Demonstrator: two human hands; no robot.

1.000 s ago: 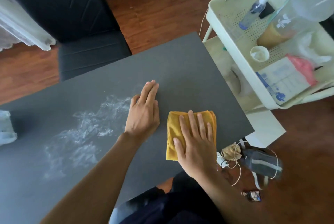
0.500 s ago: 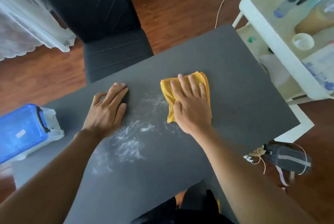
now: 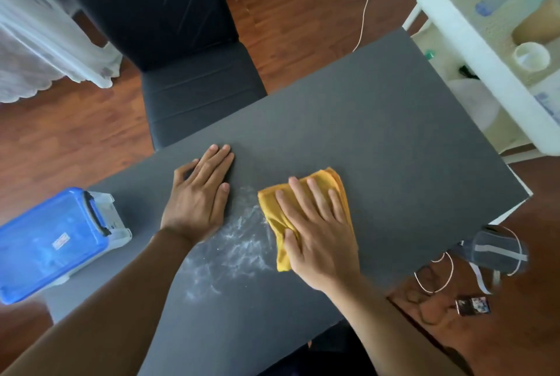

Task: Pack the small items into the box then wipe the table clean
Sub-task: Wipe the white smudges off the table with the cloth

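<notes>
A folded yellow cloth point(image 3: 335, 186) lies on the dark grey table point(image 3: 378, 139). My right hand point(image 3: 315, 230) presses flat on the cloth with straight, spread fingers. My left hand point(image 3: 198, 196) rests flat on the table just left of it, fingers straight. Between and below the hands a smear of white powder point(image 3: 236, 248) streaks the tabletop. A plastic box with a blue lid point(image 3: 51, 242) stands closed at the table's left edge; its contents are hidden.
A dark chair point(image 3: 194, 96) stands at the table's far side. A cream cart point(image 3: 491, 51) with a bottle and small cup is at the right. On the floor at lower right lie a dark bag point(image 3: 494, 251), cords and a small card.
My right hand has slid the cloth back toward me and slightly right, off the powder's upper part. The left hand stays flat. The view shifted a little.
</notes>
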